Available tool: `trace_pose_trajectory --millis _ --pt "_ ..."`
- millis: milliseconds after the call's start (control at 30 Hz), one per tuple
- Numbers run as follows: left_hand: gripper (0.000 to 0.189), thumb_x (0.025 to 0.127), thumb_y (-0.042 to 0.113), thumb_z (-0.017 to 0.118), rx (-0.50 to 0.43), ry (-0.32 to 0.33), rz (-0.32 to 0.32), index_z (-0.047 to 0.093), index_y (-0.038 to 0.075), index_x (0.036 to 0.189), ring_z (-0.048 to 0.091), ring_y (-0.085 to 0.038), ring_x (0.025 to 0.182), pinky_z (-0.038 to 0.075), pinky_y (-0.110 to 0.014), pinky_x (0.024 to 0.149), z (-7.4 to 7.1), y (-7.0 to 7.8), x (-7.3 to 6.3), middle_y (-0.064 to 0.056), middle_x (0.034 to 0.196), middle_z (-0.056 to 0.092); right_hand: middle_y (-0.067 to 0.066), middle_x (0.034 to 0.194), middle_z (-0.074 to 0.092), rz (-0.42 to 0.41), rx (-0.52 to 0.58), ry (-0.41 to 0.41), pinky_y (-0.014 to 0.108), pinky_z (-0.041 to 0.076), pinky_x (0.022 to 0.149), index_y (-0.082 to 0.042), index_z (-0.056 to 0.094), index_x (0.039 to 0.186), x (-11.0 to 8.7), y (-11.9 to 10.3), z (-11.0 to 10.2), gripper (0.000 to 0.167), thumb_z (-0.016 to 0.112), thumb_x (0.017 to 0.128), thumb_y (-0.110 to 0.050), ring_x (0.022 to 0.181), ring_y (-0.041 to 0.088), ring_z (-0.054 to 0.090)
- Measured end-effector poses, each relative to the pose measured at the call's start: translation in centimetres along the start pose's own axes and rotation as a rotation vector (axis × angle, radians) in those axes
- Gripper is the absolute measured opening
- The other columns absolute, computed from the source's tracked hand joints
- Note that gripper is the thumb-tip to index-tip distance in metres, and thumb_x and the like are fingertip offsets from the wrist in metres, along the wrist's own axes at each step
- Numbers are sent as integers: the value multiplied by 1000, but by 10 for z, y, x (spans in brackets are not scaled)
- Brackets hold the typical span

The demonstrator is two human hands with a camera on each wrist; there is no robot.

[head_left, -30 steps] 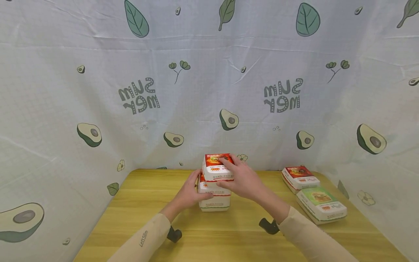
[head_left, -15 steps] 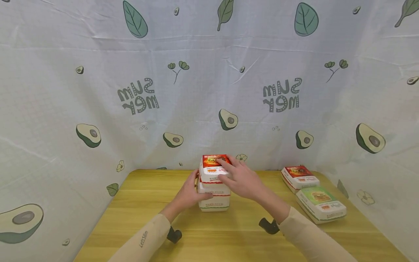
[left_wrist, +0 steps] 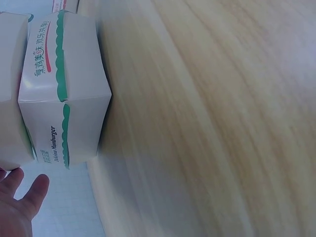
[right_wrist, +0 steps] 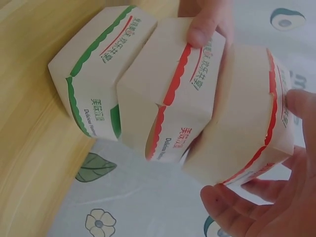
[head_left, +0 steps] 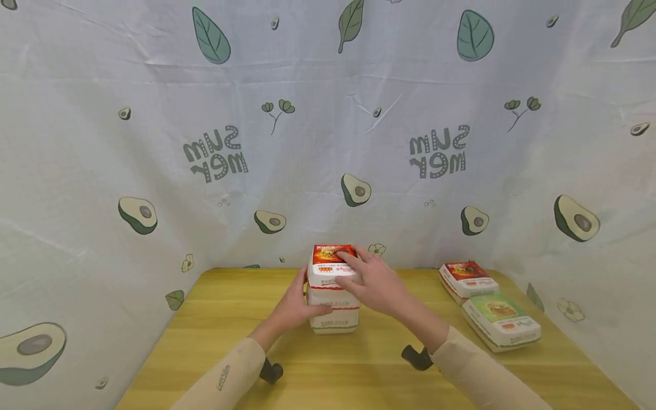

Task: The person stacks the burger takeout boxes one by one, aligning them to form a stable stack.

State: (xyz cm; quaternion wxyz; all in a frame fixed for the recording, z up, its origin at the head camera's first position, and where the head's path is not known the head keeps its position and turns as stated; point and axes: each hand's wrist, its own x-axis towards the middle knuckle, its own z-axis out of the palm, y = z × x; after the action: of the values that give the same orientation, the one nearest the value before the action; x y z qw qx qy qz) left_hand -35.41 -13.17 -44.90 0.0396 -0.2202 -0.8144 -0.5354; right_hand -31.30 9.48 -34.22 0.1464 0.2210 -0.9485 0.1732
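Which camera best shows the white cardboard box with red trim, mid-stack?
The right wrist view: the middle box shows two printed sides and red scalloped trim, the left hand covering little. The head view shows a thin front strip; the left wrist view, only a plain, cropped part.

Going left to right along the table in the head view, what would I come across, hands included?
Left hand → stack of three burger boxes → right hand → red-topped box → green-topped box.

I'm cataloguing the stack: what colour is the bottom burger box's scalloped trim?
Green on the bottom burger box, clearest in the right wrist view.
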Motion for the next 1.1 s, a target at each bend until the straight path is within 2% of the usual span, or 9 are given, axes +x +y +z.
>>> trace_pose_trajectory --millis 333,533,900,1100 --pt "103 75 41 89 -41 -18 -3 22 40 153 54 -14 123 51 -40 101 2 -1 -6 12 141 45 15 163 32 10 59 9 65 39 106 -32 46 152 -2 -2 6 66 62 93 -58 141 46 41" --pt "105 74 41 90 -43 -15 1 21 42 153 55 -13 122 51 -39 99 3 -2 -6 11 140 46 14 163 32 -19 81 18 64 42 104 -32 47 151 0 3 8 66 62 93 -59 138 46 44" --pt "113 72 47 90 -32 -5 -14 13 49 154 50 -15 129 46 -47 107 3 -3 -1 14 147 41 10 165 29 -40 96 -17 63 43 103 -34 43 153 4 12 5 68 61 93 -61 142 42 40" --pt "113 71 45 91 -36 -7 -15 14 49 153 49 -16 131 45 -50 108 2 -1 -1 13 148 41 9 165 28 -38 97 -23 63 43 103 -35 43 153 4 12 6 68 60 93 -61 143 42 40"
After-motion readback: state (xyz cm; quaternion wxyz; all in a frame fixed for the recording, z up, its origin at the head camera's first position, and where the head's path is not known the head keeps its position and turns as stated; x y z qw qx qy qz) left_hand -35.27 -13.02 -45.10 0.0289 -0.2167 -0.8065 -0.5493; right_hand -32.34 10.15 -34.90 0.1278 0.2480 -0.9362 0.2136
